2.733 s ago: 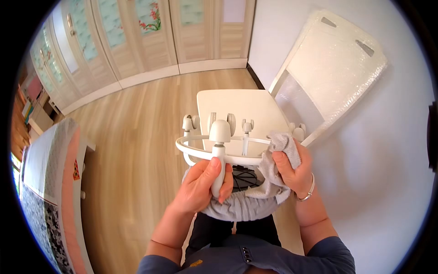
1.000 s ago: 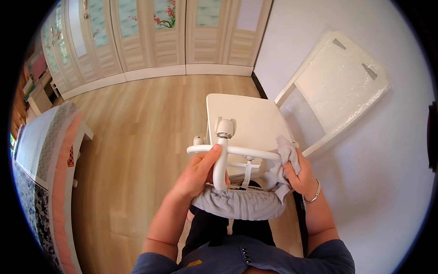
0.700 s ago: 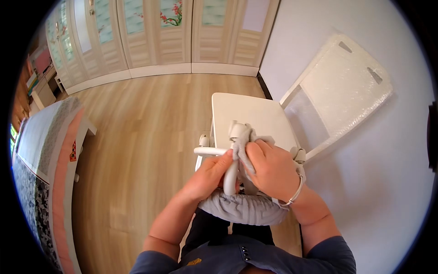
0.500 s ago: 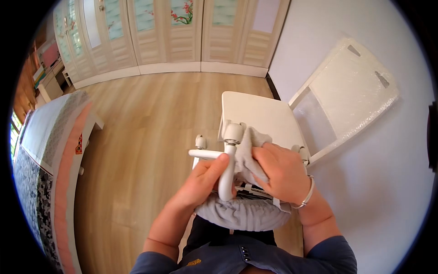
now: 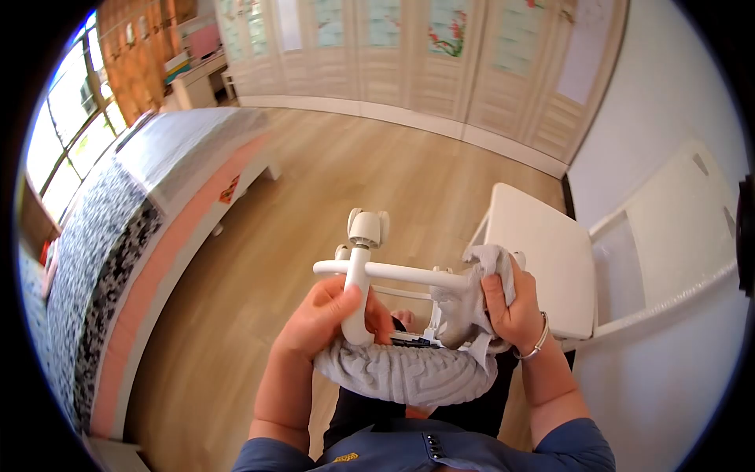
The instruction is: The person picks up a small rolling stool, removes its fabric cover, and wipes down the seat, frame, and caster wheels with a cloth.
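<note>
A wheeled stool with a white tube frame (image 5: pixel 417 274) is held upside down before me, its grey ribbed fabric seat (image 5: pixel 405 377) at my lap. One caster (image 5: pixel 366 228) points up at the top of the near left leg. My left hand (image 5: pixel 318 318) is closed round that leg, below the crossbar. At the right end of the crossbar, my right hand (image 5: pixel 515 311) grips a grey cloth (image 5: pixel 476 295) pressed against the frame. The tube under the cloth is hidden. A second caster shows partly behind the cloth.
A white folding chair (image 5: pixel 543 259) stands at the right against the wall, its back (image 5: pixel 676 228) wrapped in clear plastic. On the left is a bed (image 5: pixel 177 236) with a pink-edged cover. A wardrobe (image 5: pixel 393 71) lines the far side.
The view has turned left. My right hand and the cloth have moved from beside the near caster leg to the frame's right side. My left hand still holds the leg.
</note>
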Demonstrator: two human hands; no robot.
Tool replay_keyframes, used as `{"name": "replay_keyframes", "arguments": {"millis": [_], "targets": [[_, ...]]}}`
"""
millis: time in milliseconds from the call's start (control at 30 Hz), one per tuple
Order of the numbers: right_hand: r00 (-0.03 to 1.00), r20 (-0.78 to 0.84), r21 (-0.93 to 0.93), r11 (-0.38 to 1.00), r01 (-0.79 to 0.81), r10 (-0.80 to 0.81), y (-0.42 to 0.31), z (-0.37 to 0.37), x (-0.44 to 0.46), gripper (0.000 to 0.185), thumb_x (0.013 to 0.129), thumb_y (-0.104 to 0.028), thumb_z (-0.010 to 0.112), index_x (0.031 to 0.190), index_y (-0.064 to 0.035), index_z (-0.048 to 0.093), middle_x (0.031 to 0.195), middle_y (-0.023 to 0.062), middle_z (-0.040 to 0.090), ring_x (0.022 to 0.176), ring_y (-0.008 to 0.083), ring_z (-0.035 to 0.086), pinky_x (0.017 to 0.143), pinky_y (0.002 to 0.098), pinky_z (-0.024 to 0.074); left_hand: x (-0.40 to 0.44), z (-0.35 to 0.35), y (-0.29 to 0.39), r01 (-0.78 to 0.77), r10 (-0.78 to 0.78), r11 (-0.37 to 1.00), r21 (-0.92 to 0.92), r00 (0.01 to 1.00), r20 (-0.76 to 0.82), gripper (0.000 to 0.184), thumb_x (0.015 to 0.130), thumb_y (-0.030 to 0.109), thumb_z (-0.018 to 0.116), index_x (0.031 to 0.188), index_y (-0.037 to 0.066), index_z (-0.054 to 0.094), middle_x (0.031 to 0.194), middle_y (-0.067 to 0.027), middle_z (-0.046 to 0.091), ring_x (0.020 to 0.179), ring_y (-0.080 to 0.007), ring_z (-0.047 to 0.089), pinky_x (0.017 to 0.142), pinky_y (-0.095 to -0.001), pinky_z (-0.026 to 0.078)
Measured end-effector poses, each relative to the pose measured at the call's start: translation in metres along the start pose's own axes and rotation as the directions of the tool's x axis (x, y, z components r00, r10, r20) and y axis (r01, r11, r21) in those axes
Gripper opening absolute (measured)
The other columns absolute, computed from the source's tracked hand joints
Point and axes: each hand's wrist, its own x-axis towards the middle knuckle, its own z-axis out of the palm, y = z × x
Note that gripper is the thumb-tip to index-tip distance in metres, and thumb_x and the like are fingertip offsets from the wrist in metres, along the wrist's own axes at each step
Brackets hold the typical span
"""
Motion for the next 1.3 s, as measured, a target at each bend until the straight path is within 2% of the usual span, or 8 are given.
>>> {"name": "replay_keyframes", "arguments": {"millis": [300, 433, 500, 700, 933, 1000, 1067, 1300], "targets": [[0.963, 0.11, 0.471, 0.841, -0.269, 0.246, -0.008, 0.065, 0.042, 0.03, 0.094, -0.028, 0.047, 0.095, 0.0002, 0.057, 0.071, 0.0122, 0.058, 0.062, 0.0168, 0.053, 0.06, 0.0275, 0.0422, -0.038, -0.04, 0.014, -0.023, 0.043, 0.992, 0.125, 0.986, -0.164, 0.025, 0.082, 0.023, 0.057, 0.09, 0.001, 0.049, 0.071, -0.0142, 0.064, 0.066, -0.0186, 0.062, 0.063, -0.0274, 0.045], [0.979, 0.094, 0.075, 0.982, 0.173, -0.18, -0.025, 0.071, 0.053, 0.029, 0.087, -0.027, 0.057, 0.098, 0.0001, 0.056, 0.077, 0.0104, 0.058, 0.066, 0.0262, 0.057, 0.061, 0.0323, 0.0449, -0.033, -0.06, 0.013, -0.04, 0.044, 0.999, 0.029, 0.987, -0.153, 0.025, 0.083, 0.022, 0.056, 0.091, 0.0, 0.048, 0.07, -0.0151, 0.065, 0.066, -0.0191, 0.063, 0.063, -0.0255, 0.046], [0.893, 0.248, -0.318, 0.839, 0.442, -0.376, -0.035, 0.074, 0.059, 0.026, 0.08, -0.023, 0.062, 0.094, -0.0023, 0.055, 0.079, 0.01, 0.055, 0.07, 0.0292, 0.057, 0.06, 0.035, 0.046, -0.035, -0.053, 0.017, -0.021, 0.022, 1.0, 0.01, 0.986, -0.163, 0.024, 0.083, 0.021, 0.055, 0.092, 0.0, 0.047, 0.071, -0.0149, 0.065, 0.067, -0.0192, 0.063, 0.064, -0.0257, 0.046], [0.71, 0.435, -0.328, 0.637, 0.698, -0.554, -0.089, 0.109, 0.07, 0.022, 0.07, -0.017, 0.062, 0.086, -0.0057, 0.051, 0.07, 0.0073, 0.048, 0.065, 0.0231, 0.055, 0.056, 0.0327, 0.0459, -0.054, -0.035, 0.012, 0.012, -0.005, 0.998, 0.057, 0.992, -0.124, 0.027, 0.087, 0.02, 0.054, 0.104, 0.0, 0.05, 0.071, -0.0086, 0.064, 0.072, -0.0142, 0.062, 0.069, -0.0264, 0.046], [0.776, 0.319, -0.043, 0.809, 0.586, -0.544, -0.073, 0.108, 0.059, 0.031, 0.072, -0.018, 0.069, 0.092, -0.0024, 0.053, 0.075, 0.0125, 0.056, 0.065, 0.0299, 0.058, 0.056, 0.0366, 0.0451, -0.102, -0.03, 0.018, -0.045, 0.088, 0.977, 0.209, 0.976, -0.2, 0.019, 0.085, 0.016, 0.056, 0.088, -0.001, 0.05, 0.071, -0.0102, 0.064, 0.067, -0.0156, 0.063, 0.063, -0.0259, 0.047], [0.781, 0.298, 0.022, 0.822, 0.569, -0.549, -0.056, 0.105, 0.056, 0.033, 0.072, -0.018, 0.07, 0.095, -0.0012, 0.054, 0.076, 0.0137, 0.057, 0.066, 0.0324, 0.058, 0.058, 0.037, 0.0454, -0.124, -0.029, 0.022, -0.108, 0.128, 0.991, 0.082, 0.946, -0.299, 0.017, 0.084, 0.014, 0.056, 0.086, 0.0, 0.047, 0.068, -0.0124, 0.063, 0.065, -0.0183, 0.063, 0.064, -0.029, 0.049], [0.87, 0.295, 0.254, 0.91, 0.328, -0.396, -0.041, 0.106, 0.056, 0.032, 0.074, -0.017, 0.067, 0.098, 0.0001, 0.054, 0.077, 0.0147, 0.058, 0.067, 0.0354, 0.058, 0.062, 0.0369, 0.0461, -0.136, -0.033, 0.014, -0.156, 0.153, 0.988, 0.018, 0.931, -0.333, 0.017, 0.083, 0.013, 0.056, 0.087, 0.0, 0.047, 0.067, -0.0136, 0.063, 0.064, -0.0198, 0.063, 0.066, -0.0309, 0.05], [0.771, 0.481, 0.166, 0.907, 0.387, -0.417, -0.041, 0.129, 0.062, 0.026, 0.078, -0.017, 0.065, 0.097, -0.0026, 0.057, 0.079, 0.0158, 0.06, 0.071, 0.0358, 0.059, 0.062, 0.0374, 0.0466, -0.142, -0.054, -0.02, -0.199, 0.118, 0.971, -0.134, 0.883, -0.455, 0.022, 0.082, 0.014, 0.055, 0.094, 0.0, 0.044, 0.062, -0.0157, 0.061, 0.061, -0.0247, 0.062, 0.069, -0.0369, 0.052]]}}
